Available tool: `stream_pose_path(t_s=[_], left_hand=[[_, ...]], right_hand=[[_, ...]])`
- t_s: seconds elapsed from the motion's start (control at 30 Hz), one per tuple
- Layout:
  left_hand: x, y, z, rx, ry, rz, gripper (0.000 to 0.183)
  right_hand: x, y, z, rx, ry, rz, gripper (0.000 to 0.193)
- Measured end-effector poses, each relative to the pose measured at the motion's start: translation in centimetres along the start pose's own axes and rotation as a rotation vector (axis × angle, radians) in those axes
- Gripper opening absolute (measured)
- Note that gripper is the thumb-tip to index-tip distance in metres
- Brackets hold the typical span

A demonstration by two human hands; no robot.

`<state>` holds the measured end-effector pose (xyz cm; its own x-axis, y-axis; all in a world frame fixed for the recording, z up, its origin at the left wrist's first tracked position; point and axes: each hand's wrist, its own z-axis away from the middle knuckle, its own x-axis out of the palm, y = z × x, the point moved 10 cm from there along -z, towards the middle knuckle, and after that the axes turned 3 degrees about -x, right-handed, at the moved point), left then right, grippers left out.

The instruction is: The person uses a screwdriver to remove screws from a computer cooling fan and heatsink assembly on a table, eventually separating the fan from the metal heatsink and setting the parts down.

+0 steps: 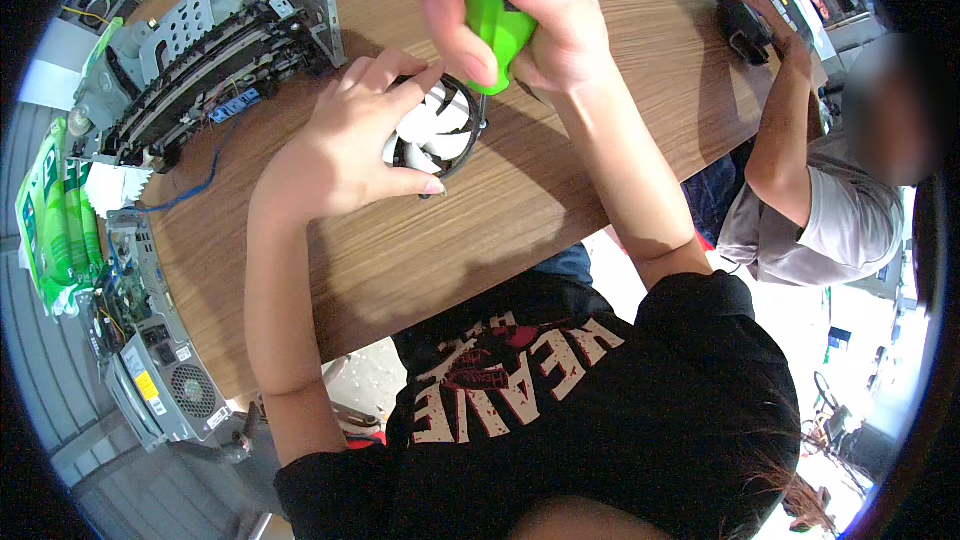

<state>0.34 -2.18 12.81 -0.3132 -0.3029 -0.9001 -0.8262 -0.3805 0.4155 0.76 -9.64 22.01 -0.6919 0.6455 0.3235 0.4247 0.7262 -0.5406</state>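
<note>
A small cooling fan [436,128] with white blades and a black frame lies on the wooden table [530,165]. My left hand [350,135] curves around its left side, thumb at the near edge and fingers over the far edge, holding it. Above the fan's right side, my right hand [545,15] is wrapped round the green and black handle of a screwdriver [498,35]. The screwdriver's thin shaft points down to the fan's right rim, where the tip seems to meet a corner; the exact contact is too small to tell.
An opened metal machine frame [215,65] stands at the far left, with a blue cable [205,180] beside it. Green packages [62,210] and a power supply [175,385] are along the left edge. At the right, a co-worker [830,180] handles a dark part [740,25].
</note>
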Motion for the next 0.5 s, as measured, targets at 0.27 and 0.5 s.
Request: stream_pose_path(t_s=[0.27, 0.5], left_hand=[[0.6, -0.8, -0.1, -0.107, -0.094, -0.015, 0.082], [0.7, -1.0, -0.2, -0.101, -0.081, -0.013, 0.084]], right_hand=[[-4.3, -0.5, 2.1, 0.279, 0.451, 0.297, 0.028], [-3.0, -1.2, 2.0, -0.011, 0.297, 0.172, 0.029]])
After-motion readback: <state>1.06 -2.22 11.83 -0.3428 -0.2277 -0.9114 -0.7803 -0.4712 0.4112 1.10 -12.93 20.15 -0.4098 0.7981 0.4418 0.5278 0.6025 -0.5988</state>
